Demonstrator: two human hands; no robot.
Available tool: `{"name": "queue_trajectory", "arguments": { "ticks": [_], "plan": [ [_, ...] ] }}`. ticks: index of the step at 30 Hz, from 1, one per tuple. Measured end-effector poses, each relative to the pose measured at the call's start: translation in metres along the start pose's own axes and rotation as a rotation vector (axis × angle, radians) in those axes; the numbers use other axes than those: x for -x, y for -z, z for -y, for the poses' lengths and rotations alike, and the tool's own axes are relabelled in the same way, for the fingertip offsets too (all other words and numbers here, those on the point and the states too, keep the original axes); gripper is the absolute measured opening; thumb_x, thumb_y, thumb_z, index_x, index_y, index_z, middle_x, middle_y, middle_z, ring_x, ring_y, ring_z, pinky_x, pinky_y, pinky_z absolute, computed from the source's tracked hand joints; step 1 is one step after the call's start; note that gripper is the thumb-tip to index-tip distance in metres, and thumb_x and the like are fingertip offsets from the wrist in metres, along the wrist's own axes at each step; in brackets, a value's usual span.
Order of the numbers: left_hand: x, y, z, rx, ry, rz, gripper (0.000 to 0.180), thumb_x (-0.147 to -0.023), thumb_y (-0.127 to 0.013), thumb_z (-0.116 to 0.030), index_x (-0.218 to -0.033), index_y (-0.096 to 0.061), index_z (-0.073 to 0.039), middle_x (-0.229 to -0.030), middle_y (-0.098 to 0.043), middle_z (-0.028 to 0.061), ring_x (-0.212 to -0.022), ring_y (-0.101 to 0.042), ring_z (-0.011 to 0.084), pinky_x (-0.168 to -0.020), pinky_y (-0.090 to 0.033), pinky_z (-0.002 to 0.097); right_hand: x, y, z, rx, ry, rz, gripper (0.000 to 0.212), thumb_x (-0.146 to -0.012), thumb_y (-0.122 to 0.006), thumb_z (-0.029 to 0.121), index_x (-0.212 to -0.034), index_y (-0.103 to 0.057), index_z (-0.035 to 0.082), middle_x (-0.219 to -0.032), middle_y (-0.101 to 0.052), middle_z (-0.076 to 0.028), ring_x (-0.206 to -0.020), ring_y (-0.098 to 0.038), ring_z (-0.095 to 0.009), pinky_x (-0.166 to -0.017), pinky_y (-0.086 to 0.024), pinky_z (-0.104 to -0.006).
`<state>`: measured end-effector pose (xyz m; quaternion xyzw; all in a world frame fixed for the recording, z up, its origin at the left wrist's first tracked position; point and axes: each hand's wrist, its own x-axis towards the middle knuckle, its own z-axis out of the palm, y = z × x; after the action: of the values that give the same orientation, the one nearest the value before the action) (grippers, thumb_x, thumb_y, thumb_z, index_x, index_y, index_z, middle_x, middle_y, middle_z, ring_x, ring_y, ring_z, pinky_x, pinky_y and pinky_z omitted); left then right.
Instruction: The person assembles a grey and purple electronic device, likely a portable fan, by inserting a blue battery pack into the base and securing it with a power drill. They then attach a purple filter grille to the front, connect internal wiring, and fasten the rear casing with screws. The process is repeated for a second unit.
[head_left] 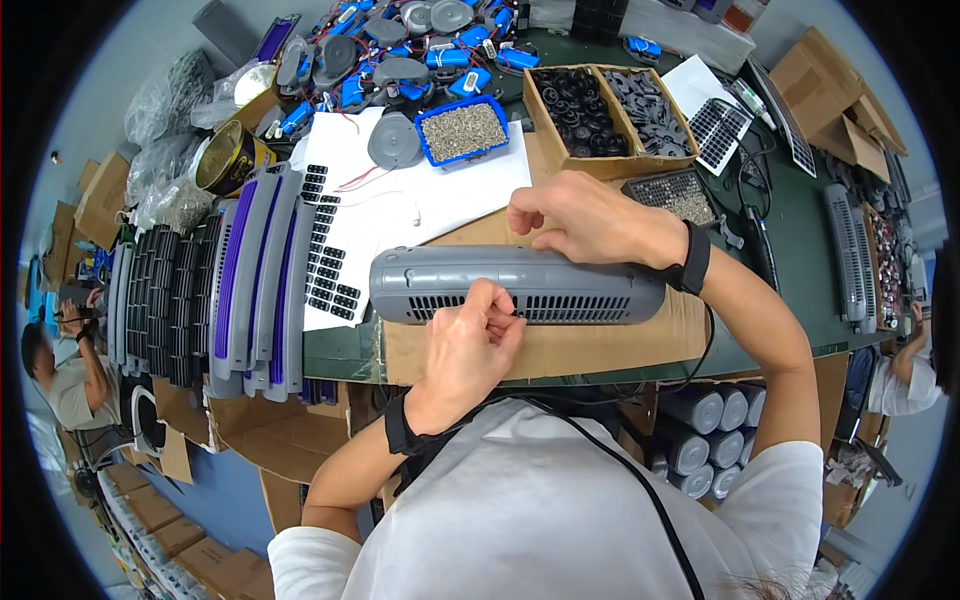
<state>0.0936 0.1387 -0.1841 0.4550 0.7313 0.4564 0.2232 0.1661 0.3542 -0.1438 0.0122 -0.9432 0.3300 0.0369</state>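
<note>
On cardboard (640,345), a grey housing (440,262) lies beneath both curled hands (465,340), their grasp unclear.

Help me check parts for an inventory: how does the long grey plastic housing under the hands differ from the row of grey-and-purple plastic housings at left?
Colour: the long grey plastic housing shows plain grey; the grey-and-purple plastic housings show purple strips.
Pose: the first lies crosswise over a flat brown cardboard sheet; the others are packed side by side.
Handling: the first is under the left hand and right hand; neither touches the others.
Shared: both are elongated, with grey shells.
</note>
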Motion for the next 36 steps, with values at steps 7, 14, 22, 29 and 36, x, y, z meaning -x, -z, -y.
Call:
{"name": "queue_trajectory", "arguments": {
  "ticks": [7,14,22,29,36],
  "plan": [
    [-0.004,0.009,0.003,-0.216,-0.09,-0.045,0.03,-0.075,-0.081,-0.009,-0.088,-0.055,-0.004,-0.061,-0.066,0.0081,-0.053,-0.066,0.0193,-0.048,-0.049,0.0315,-0.004,0.004,-0.001,0.058,-0.015,0.018,0.022,-0.074,-0.074,0.0,-0.092,-0.06,-0.001,-0.084,-0.067,-0.016,-0.083,-0.067,-0.033,-0.071,-0.052,-0.0397],
    [-0.105,0.099,-0.007,-0.51,-0.302,-0.348,0.022,-0.078,-0.08,-0.021,-0.085,-0.069,-0.003,-0.056,-0.064,0.0081,-0.046,-0.059,0.0137,-0.046,-0.043,0.0308,-0.073,0.027,-0.034,0.272,-0.117,-0.162,0.02,-0.073,-0.076,0.009,-0.088,-0.067,-0.002,-0.088,-0.07,-0.02,-0.083,-0.068,-0.035,-0.072,-0.054,-0.0418],
    [-0.229,0.075,0.065,-0.673,-0.235,0.0,0.031,-0.07,-0.08,-0.029,-0.093,-0.077,-0.008,-0.084,-0.072,0.015,-0.078,-0.069,0.0316,-0.074,-0.055,0.0417,-0.135,-0.015,-0.083,0.709,-0.246,-0.281,0.011,-0.071,-0.071,0.015,-0.078,-0.071,0.006,-0.081,-0.069,-0.018,-0.083,-0.067,-0.034,-0.071,-0.05,-0.0448],
    [-0.229,0.052,0.075,-0.651,-0.331,-0.051,0.014,-0.07,-0.081,-0.021,-0.078,-0.078,-0.009,-0.078,-0.071,0.0158,-0.072,-0.068,0.0333,-0.07,-0.054,0.0431,-0.124,-0.005,-0.078,0.515,-0.249,-0.335,0.009,-0.072,-0.076,0.011,-0.079,-0.075,0.005,-0.074,-0.068,-0.018,-0.071,-0.067,-0.035,-0.067,-0.053,-0.044],
    [-0.225,0.058,0.07,-0.532,-0.232,-0.074,0.013,-0.072,-0.078,-0.018,-0.08,-0.078,-0.008,-0.076,-0.071,0.015,-0.069,-0.068,0.0321,-0.066,-0.054,0.0412,-0.095,0.028,-0.051,0.304,-0.208,-0.495,0.012,-0.076,-0.073,0.014,-0.083,-0.076,0.004,-0.076,-0.07,-0.018,-0.068,-0.069,-0.033,-0.067,-0.054,-0.0418]
  ]
}}
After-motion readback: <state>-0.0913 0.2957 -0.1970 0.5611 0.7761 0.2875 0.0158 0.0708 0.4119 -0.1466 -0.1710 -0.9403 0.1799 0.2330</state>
